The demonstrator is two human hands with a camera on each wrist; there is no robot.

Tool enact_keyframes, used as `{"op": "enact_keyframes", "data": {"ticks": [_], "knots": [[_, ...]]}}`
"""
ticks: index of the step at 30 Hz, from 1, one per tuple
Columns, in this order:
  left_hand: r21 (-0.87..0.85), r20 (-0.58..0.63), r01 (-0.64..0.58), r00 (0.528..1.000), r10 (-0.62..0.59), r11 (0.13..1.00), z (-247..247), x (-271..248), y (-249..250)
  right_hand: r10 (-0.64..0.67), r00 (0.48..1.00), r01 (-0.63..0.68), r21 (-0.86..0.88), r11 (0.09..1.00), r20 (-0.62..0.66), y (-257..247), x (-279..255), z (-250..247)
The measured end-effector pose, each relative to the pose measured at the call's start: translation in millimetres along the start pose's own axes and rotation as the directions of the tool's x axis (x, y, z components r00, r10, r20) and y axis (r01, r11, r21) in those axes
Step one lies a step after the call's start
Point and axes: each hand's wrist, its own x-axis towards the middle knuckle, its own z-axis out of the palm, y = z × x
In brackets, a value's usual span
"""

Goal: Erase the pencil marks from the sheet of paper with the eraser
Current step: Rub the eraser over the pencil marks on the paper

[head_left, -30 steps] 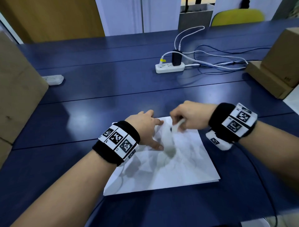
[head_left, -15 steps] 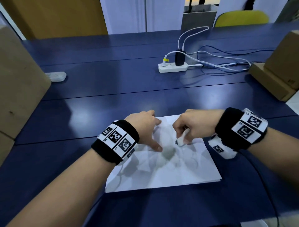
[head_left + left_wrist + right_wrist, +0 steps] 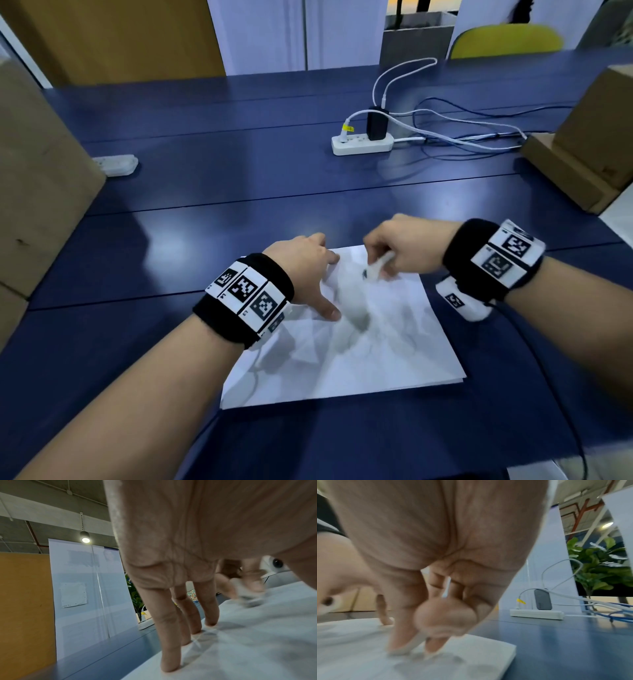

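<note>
A white sheet of paper (image 3: 359, 349) lies on the blue table (image 3: 239, 178), with grey smudged pencil marks (image 3: 356, 315) near its middle. My left hand (image 3: 308, 270) presses straight fingers (image 3: 169, 649) flat on the paper's (image 3: 248, 642) left part. My right hand (image 3: 400, 246) pinches a white eraser (image 3: 376, 269) whose tip touches the sheet near its far edge. In the right wrist view the eraser (image 3: 409, 646) is blurred between thumb and fingers against the paper (image 3: 471, 655).
A white power strip (image 3: 361, 143) with a black charger and cables lies at the back. Cardboard boxes stand at the left (image 3: 37, 192) and right (image 3: 589, 144) edges. A small white object (image 3: 114, 164) rests at the left.
My right hand with the eraser moved toward me and right, then back up toward the far edge of the sheet. My left hand stayed pressed on the paper.
</note>
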Motion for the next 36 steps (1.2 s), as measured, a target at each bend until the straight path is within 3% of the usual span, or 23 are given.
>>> {"op": "enact_keyframes", "data": {"ticks": [3, 8, 14, 21, 26, 32, 36], "knots": [[0.0, 0.008, 0.003, 1.0, -0.003, 1.0, -0.3, -0.7, 0.1, 0.045, 0.991, -0.048, -0.019, 0.999, -0.124, 2.0, 4.3, -4.6], [0.005, 0.007, -0.001, 1.0, 0.001, 1.0, -0.8, -0.2, -0.1, -0.022, 0.991, 0.022, 0.005, 1.0, 0.13, -9.1, -15.1, 7.1], [0.009, 0.013, 0.003, 1.0, -0.004, 1.0, -1.0, -0.6, 1.3, 0.038, 0.99, -0.046, -0.062, 0.997, -0.135, -2.0, 2.1, -2.2], [0.002, 0.021, 0.003, 1.0, -0.003, 1.0, -1.9, 0.2, 1.1, -0.034, 0.998, 0.035, -0.026, 0.999, 0.057, -5.4, -13.1, 2.3], [-0.001, 0.021, 0.009, 1.0, -0.009, 1.0, -2.4, -1.0, 2.4, 0.034, 0.994, -0.037, -0.029, 0.999, -0.101, -1.5, 3.6, -2.8], [0.007, 0.023, 0.0, 1.0, -0.001, 1.0, -2.0, 0.8, 1.0, -0.03, 0.984, 0.024, 0.034, 0.999, 0.174, -9.5, -13.9, 5.2], [0.003, 0.025, 0.001, 1.0, -0.001, 1.0, -1.9, 0.2, 1.3, 0.045, 0.996, -0.048, -0.043, 0.998, -0.073, -0.5, 7.4, -4.4]]}}
